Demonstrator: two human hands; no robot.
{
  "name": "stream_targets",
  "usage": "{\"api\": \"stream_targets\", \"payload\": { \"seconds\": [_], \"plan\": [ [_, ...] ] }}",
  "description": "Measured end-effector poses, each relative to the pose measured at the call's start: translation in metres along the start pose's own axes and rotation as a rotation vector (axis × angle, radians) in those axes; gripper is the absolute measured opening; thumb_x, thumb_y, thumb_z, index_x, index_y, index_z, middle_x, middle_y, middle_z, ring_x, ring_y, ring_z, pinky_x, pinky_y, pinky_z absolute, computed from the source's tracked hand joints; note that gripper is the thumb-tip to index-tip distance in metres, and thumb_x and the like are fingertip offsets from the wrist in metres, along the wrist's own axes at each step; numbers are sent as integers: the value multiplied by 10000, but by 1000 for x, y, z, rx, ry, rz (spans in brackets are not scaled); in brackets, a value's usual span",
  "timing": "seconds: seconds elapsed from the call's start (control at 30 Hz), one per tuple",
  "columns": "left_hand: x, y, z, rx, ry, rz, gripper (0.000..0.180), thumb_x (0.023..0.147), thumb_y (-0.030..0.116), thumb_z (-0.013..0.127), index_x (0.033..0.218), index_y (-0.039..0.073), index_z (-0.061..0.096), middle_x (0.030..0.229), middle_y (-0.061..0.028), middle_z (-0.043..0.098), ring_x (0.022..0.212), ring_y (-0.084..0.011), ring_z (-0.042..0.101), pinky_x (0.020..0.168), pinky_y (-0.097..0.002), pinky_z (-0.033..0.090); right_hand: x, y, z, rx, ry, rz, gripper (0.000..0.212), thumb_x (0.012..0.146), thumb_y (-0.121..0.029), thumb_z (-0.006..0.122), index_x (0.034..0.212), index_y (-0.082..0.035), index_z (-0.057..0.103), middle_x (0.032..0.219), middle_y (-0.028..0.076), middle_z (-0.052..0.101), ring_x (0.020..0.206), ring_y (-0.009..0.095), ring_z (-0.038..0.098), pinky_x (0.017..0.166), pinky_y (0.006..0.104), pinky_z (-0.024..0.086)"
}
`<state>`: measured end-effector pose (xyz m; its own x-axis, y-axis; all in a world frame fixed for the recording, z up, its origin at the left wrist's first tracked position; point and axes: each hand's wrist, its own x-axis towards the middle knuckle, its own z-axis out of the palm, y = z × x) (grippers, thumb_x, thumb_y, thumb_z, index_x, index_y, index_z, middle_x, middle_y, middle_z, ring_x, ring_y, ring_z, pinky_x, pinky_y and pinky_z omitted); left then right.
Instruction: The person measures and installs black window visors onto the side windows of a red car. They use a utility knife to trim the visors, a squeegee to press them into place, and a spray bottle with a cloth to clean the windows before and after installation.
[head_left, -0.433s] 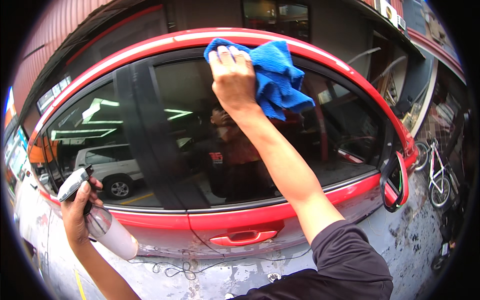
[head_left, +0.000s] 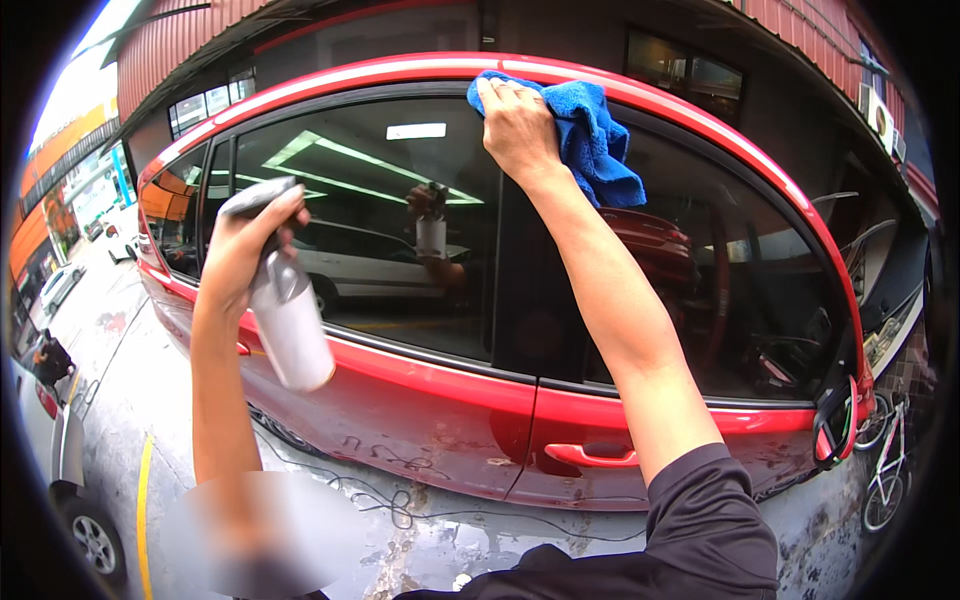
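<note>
My right hand point(head_left: 521, 128) is closed on a blue cloth point(head_left: 592, 135), up at the top of the red car's point(head_left: 440, 390) side windows, by the roof edge. Loose folds of the cloth hang to the right of the hand, over the dark pillar and front window. In my left hand point(head_left: 245, 245) is a spray bottle point(head_left: 290, 320) with a clear neck and whitish body. Its grey trigger head points left, slightly smeared by motion, and it is held in front of the rear door window point(head_left: 390, 240). The fingers wrap round its neck and trigger.
A side mirror point(head_left: 836, 425) sticks out at the car's right end. A dark cord point(head_left: 400, 510) lies in loops on the floor below the doors. A bicycle point(head_left: 886, 480) stands at far right. Another car's wheel point(head_left: 93, 535) shows at lower left.
The view has swung left along the car, showing more of the rear door. My left hand has raised the spray bottle toward the rear window. My right hand still holds the cloth near the roof edge.
</note>
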<state>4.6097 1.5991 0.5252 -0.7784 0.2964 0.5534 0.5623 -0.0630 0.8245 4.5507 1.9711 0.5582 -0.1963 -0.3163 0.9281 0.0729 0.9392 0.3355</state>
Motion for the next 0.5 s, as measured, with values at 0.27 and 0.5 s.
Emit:
{"api": "stream_targets", "payload": {
  "seconds": [0.27, 0.5],
  "plan": [
    [220, -42, 23, 41, -158, -8, 323, 867, 370, 828, 939, 80, 706, 790, 0, 672, 668, -76, 599, 627, -245, 498, 25, -59, 42, -146, 145, 63, 261, 846, -82, 604, 1077, -25, 711, 1090, 104, 691, 1058, 282, 657, 958, 408, 507],
    [264, -95, -38, 20, -132, 9, 327, 860, 376, 841, 979, 106, 701, 774, 5, 671, 679, -73, 643, 626, -230, 535, 52, -124, 97, -156, 173, 28, 225, 840, -78, 608, 1030, -28, 719, 1025, 99, 693, 974, 292, 661, 901, 407, 535]
  ]
}}
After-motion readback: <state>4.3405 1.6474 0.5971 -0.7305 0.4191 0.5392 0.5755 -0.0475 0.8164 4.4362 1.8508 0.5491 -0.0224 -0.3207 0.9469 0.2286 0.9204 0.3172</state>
